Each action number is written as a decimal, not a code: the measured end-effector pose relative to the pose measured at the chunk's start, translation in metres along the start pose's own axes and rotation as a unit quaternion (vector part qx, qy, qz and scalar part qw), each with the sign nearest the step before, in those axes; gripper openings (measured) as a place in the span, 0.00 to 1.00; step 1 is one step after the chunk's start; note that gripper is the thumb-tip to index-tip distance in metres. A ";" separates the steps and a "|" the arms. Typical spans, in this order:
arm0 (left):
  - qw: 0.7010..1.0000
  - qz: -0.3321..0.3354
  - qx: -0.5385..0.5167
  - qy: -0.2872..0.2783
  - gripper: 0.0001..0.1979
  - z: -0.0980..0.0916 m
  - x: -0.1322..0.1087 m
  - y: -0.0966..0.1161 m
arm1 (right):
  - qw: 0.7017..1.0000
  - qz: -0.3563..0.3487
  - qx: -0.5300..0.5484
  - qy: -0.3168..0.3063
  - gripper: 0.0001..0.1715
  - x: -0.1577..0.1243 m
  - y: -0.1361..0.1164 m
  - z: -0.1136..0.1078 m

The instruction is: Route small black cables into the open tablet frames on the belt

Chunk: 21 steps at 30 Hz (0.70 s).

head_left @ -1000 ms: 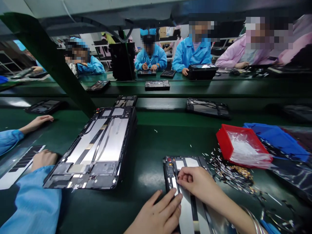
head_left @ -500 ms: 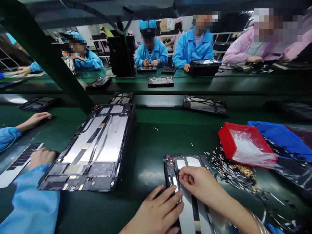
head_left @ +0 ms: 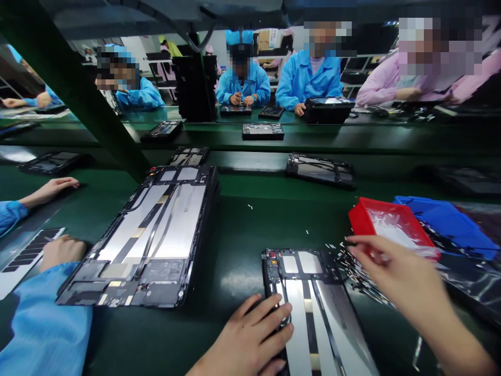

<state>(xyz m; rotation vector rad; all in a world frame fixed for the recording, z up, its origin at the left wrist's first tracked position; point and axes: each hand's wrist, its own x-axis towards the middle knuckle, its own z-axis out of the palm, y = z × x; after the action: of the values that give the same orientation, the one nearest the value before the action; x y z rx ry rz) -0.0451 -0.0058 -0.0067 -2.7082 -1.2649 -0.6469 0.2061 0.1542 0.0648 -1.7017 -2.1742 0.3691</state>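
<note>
An opened tablet chassis [head_left: 313, 308] with silver battery panels lies in front of me on the green belt. My left hand [head_left: 250, 339] rests flat on its left edge, fingers spread. My right hand [head_left: 391, 269] is lifted to the right of the chassis, over a scatter of small parts [head_left: 358, 269] beside a red tray [head_left: 385, 222]. Its fingers are smeared by motion, and whether they hold anything does not show.
A second, larger opened chassis [head_left: 156, 235] lies to the left, next to a neighbour's blue sleeve [head_left: 47, 324] and hands. A blue tray [head_left: 450, 222] sits right of the red one. More devices lie on the belt beyond; several people sit opposite.
My right hand has left the top of the near chassis and swung right toward the red tray. My left hand stays on the chassis edge. The big chassis has drifted slightly left.
</note>
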 end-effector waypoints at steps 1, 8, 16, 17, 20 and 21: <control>1.000 -0.001 0.000 0.007 0.20 0.001 0.000 0.000 | 0.996 -0.013 0.053 -0.074 0.14 -0.002 -0.009 0.007; 0.999 0.003 0.004 -0.032 0.20 -0.008 0.001 0.000 | 0.945 -0.079 0.107 -0.298 0.05 -0.012 -0.071 0.052; 1.000 -0.003 -0.013 -0.024 0.20 0.001 -0.003 0.001 | 0.950 -0.088 0.096 -0.284 0.08 -0.011 -0.067 0.049; 1.000 -0.005 -0.018 -0.015 0.20 0.004 -0.005 0.002 | 0.951 -0.090 0.092 -0.281 0.08 -0.012 -0.068 0.050; 0.999 -0.008 -0.035 -0.010 0.20 0.005 -0.005 0.003 | 0.955 -0.096 0.076 -0.271 0.09 -0.013 -0.072 0.055; 0.999 -0.009 -0.035 -0.019 0.20 0.003 -0.002 0.004 | 0.956 -0.099 0.067 -0.269 0.09 -0.013 -0.074 0.056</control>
<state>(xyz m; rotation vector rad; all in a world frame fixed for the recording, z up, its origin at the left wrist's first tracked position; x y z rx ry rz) -0.0422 -0.0091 -0.0097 -2.7819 -1.3003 -0.6576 0.1205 0.1243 0.0436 -1.4043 -2.5899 0.9976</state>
